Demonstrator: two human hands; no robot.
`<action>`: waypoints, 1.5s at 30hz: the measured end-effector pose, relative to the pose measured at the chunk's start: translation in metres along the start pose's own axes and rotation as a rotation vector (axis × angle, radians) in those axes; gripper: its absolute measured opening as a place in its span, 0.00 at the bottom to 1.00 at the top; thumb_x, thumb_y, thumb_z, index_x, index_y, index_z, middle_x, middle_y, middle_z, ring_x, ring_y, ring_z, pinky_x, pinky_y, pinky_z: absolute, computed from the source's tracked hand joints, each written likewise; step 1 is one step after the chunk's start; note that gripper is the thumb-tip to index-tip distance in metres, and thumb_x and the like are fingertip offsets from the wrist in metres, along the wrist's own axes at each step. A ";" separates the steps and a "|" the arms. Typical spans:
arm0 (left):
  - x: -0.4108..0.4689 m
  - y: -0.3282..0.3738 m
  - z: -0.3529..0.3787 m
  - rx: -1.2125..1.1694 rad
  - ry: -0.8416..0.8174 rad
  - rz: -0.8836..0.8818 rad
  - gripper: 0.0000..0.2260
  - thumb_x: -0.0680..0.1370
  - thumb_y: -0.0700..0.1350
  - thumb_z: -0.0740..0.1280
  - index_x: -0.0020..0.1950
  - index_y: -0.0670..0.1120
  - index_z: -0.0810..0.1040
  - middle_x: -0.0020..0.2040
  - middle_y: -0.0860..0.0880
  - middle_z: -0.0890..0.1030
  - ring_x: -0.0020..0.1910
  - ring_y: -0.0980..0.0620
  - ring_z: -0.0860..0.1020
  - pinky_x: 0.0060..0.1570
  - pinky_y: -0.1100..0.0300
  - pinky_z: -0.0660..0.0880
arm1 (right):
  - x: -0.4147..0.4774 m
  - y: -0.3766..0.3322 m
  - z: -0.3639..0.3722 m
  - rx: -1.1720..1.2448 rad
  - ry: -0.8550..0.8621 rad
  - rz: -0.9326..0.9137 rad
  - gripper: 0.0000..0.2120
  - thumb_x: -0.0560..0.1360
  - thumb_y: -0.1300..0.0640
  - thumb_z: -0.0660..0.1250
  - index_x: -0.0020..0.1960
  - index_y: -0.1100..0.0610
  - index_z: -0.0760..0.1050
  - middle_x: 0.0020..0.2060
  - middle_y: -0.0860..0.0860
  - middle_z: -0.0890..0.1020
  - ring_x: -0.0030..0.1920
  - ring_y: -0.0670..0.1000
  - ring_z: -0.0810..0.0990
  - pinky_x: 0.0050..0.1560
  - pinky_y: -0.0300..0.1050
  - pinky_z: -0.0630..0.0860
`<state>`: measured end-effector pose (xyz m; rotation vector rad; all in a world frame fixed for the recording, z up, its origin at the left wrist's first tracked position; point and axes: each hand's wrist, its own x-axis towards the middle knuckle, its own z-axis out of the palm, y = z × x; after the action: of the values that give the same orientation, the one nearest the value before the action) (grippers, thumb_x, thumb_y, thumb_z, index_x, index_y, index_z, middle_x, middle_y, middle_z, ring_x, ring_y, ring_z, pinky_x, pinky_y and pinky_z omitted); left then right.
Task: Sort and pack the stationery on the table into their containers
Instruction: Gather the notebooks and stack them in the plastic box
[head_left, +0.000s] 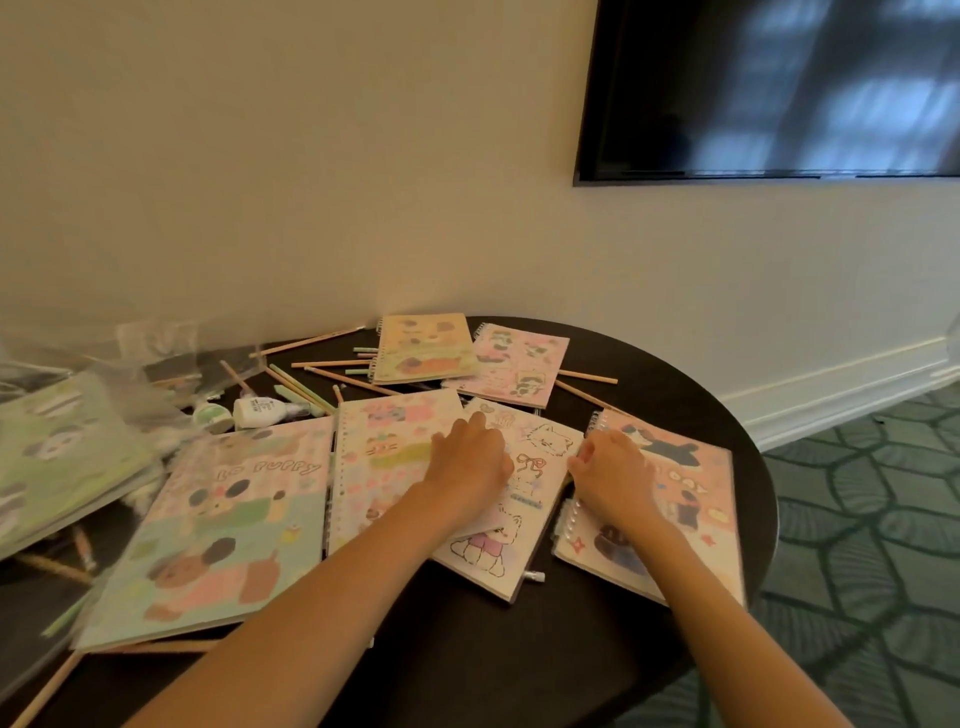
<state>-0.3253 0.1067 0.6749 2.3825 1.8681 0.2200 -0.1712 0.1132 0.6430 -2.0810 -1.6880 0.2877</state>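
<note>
Several cartoon-covered spiral notebooks lie scattered on a round dark table (519, 654). My left hand (470, 460) rests with relaxed fingers across the right edge of a pink cat notebook (384, 457) and a white notebook with drawn dogs (540, 483). My right hand (610, 480) has its fingers curled at the spiral edge of a pink notebook (691, 499) on the right. A large puppy notebook (223, 530) lies to the left. A yellow notebook (423, 348) and another pink one (514, 364) lie at the back. Loose pencils (311, 340) are strewn around them.
A white glue bottle (260, 412) and a green tape roll (213, 415) sit behind the puppy notebook. Clear plastic pouches (156, 353) and a green notebook (57, 457) pile up at the left. A wall-mounted screen (779, 88) hangs above; green carpet (857, 519) lies right.
</note>
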 end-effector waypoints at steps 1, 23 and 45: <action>0.001 0.006 0.000 0.011 -0.025 -0.013 0.12 0.79 0.49 0.59 0.57 0.41 0.72 0.61 0.44 0.69 0.59 0.45 0.68 0.58 0.51 0.65 | 0.001 0.006 0.000 0.005 0.007 0.010 0.04 0.77 0.55 0.61 0.44 0.53 0.69 0.52 0.50 0.74 0.50 0.49 0.72 0.58 0.49 0.72; 0.002 0.072 -0.042 0.047 0.148 0.206 0.12 0.79 0.38 0.60 0.62 0.39 0.71 0.59 0.41 0.74 0.57 0.43 0.74 0.44 0.60 0.63 | -0.002 0.015 -0.022 1.117 -0.243 0.150 0.13 0.79 0.50 0.59 0.54 0.54 0.79 0.57 0.55 0.80 0.56 0.54 0.78 0.63 0.57 0.71; 0.019 0.002 -0.013 -0.662 0.146 -0.346 0.16 0.82 0.47 0.51 0.35 0.44 0.64 0.33 0.48 0.67 0.35 0.50 0.69 0.36 0.57 0.63 | 0.012 0.018 -0.034 1.203 -0.004 0.710 0.07 0.79 0.56 0.59 0.56 0.57 0.68 0.49 0.57 0.79 0.49 0.55 0.81 0.46 0.47 0.76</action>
<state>-0.3216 0.1243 0.6884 1.6214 1.8407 0.8422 -0.1384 0.1154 0.6663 -1.5460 -0.3889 1.1630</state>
